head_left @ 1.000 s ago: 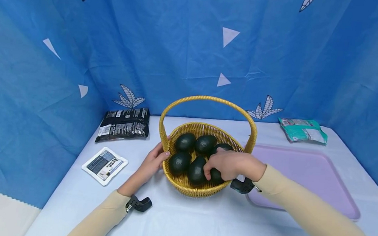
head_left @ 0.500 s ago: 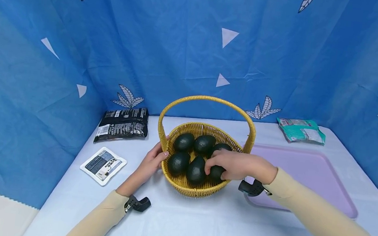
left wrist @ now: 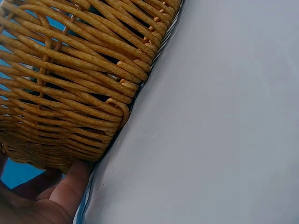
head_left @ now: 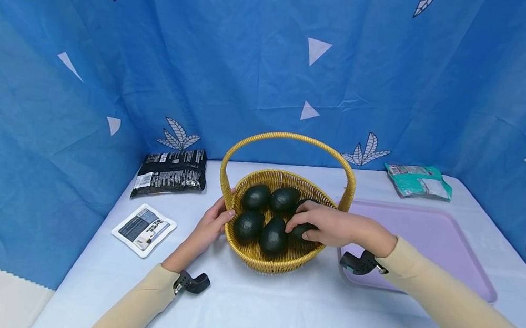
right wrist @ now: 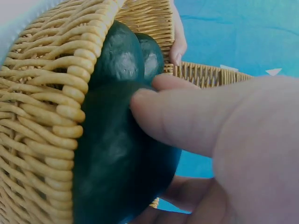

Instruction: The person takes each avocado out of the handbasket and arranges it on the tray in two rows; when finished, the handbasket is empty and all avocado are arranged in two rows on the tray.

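A yellow wicker basket (head_left: 268, 266) with a tall arched handle stands mid-table, and several dark green avocados (head_left: 274, 237) lie inside. My left hand (head_left: 212, 223) holds the basket's left side, thumb at the rim near the handle's foot; in the left wrist view its fingers (left wrist: 71, 187) touch the woven wall from outside. Over the right part of the basket, my right hand (head_left: 333, 227) grips an avocado (right wrist: 117, 149), thumb on one side and fingers curled round the other. The hand partly hides this avocado and another behind it in the head view.
A lilac tray (head_left: 421, 248) lies to the right of the basket, with a teal packet (head_left: 418, 181) behind it. To the left are a black packet (head_left: 170, 172) and a white-edged flat pack (head_left: 144, 230). Blue curtain (head_left: 272, 70) closes off the back and sides.
My right hand has shifted a little right, its fingers now round the right-hand avocado, which has moved slightly toward the back. The left hand has stayed at the basket's side.
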Tool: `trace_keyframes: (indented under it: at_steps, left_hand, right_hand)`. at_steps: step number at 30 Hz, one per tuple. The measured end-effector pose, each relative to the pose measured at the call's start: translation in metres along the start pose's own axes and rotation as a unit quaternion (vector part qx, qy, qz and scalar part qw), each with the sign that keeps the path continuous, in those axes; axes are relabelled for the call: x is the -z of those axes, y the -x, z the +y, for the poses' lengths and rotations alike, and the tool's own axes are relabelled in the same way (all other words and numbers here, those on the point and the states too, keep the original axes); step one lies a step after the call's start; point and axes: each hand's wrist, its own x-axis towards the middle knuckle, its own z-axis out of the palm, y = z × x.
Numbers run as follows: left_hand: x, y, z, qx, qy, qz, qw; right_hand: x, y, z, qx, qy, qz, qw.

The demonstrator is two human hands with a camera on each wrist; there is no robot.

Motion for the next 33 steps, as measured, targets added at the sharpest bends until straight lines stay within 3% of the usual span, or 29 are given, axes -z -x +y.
trace_keyframes:
  at_steps: [9, 19, 33]
  left_hand:
    - [0.000, -0.001, 0.000, 0.006, 0.001, -0.003, 1.0000]
    - [-0.003, -0.001, 0.002, 0.006, 0.005, -0.008, 0.9999]
    - [-0.001, 0.001, 0.002, 0.002, 0.011, -0.010, 0.9999]
  right_hand:
    - [-0.007, 0.000, 0.003, 0.009, 0.016, 0.043, 0.9989]
    - [-0.006, 0.002, 0.005, -0.026, -0.015, 0.062, 0.9976]
    - [-0.010, 0.006, 0.009, -0.018, -0.031, 0.127, 0.9913]
